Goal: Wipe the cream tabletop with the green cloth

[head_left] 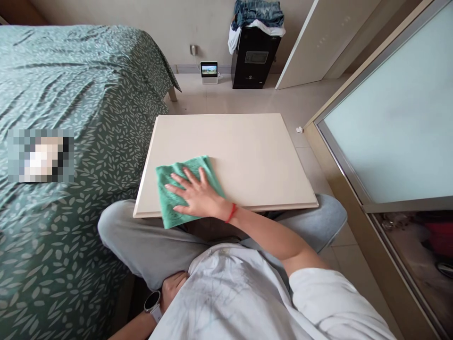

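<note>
My right hand (196,192) lies flat with its fingers spread, pressing on a green cloth (168,208). The cloth is spread over the near left part of a small cream tabletop (247,156), and its lower corner hangs past the near edge. A red string bracelet (231,212) circles my right wrist. Down in my lap, my left hand (173,284) rests against my body, partly covered by my white shirt (240,293). Its fingers are mostly hidden. On the left wrist is a watch (153,301) with a pale strap.
A bed (116,94) with a green leaf-patterned cover stands on the left, a blurred object (42,158) on it. By the far wall are a small screen (209,72) and a black cabinet (253,59) topped with folded jeans (258,13). A sliding glass door (396,108) lines the right.
</note>
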`<state>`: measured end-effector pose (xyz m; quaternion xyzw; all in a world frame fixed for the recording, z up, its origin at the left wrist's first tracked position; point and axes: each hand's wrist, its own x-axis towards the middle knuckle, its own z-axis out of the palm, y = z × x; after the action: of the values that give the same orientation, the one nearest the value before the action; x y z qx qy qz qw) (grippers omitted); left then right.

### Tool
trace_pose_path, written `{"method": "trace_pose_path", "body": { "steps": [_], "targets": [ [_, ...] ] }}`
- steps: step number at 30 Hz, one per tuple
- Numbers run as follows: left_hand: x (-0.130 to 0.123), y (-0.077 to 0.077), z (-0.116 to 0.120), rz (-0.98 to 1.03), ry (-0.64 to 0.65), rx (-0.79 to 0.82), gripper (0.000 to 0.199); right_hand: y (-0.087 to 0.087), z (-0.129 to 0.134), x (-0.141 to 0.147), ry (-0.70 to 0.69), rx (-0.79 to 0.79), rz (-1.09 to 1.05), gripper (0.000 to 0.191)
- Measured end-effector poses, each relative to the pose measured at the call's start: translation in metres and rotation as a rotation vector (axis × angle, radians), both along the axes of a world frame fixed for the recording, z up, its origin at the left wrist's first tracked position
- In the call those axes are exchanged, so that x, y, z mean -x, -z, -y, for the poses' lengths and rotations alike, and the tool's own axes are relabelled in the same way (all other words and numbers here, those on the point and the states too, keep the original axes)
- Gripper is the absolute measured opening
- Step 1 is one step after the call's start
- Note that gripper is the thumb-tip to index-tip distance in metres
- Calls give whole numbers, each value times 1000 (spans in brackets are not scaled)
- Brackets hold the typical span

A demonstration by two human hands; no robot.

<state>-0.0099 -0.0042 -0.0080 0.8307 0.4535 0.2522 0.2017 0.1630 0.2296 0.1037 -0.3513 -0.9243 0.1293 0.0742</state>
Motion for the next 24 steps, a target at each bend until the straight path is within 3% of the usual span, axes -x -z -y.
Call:
{"method": "trace_pose_path", "body": {
  "steps": [4,8,12,14,17,24],
  "targets": [
    [-2,-3,0,1,-1,-16,32,-4,17,-106,315,59,103,77],
    [-4,-3,1,-6,-15,-16,31,3,42,-207,629,35,217,76],
    [-4,1,2,-13,-44,-16,29,21,44,-276,781,-36,211,75],
    [-3,2,2,-17,-37,-19,29,28,26,-293,803,-53,176,75],
    [-4,0,0,-21,-20,-14,31,31,-23,-301,860,-44,137,76],
    [-5,-5,-2,4,-23,12,36,0,-159,-283,1058,130,96,77]
  ]
}}
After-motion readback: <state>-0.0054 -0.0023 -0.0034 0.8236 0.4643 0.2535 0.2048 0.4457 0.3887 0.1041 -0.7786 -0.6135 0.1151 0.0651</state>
